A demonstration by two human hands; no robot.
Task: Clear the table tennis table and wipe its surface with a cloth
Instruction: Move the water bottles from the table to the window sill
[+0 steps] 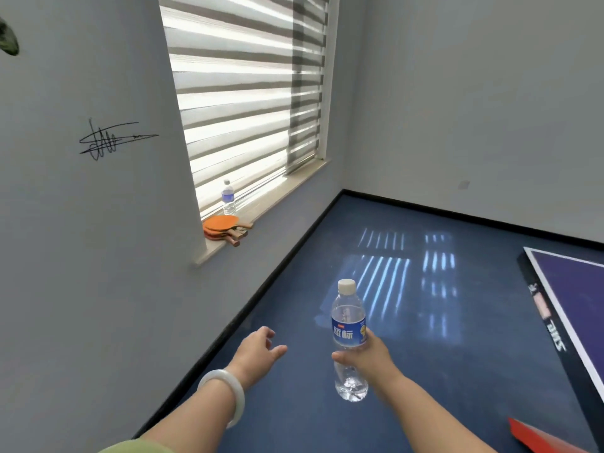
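Nearest, at the bottom edge behind the left arm, shows a pale green sleeve [137, 447]. A white, smooth, round bangle [225, 390] sits on the left wrist. The left hand [258, 349] reaches forward, its fingers loosely bent and holding nothing. Just to its right, the right hand [366, 358] grips a clear plastic water bottle with a blue label and white cap [348, 335]; the fingers curl round its middle and it stands nearly upright above the dark blue floor [425, 322].

Right of the right forearm, low in the corner, lies a flat red thing [536, 438], cut off by the frame. Farther right of the right hand is a corner of the purple table tennis table with a white edge line [581, 295].

Well beyond the left hand, on the pale window sill [261, 220], lies a stack of orange-faced wooden-handled paddles [222, 225], and just behind them stands a second clear bottle with a blue label [228, 197], before grey-and-white striped blinds [242, 93]. Left of these, a black scrawled signature [111, 138] marks the grey wall.
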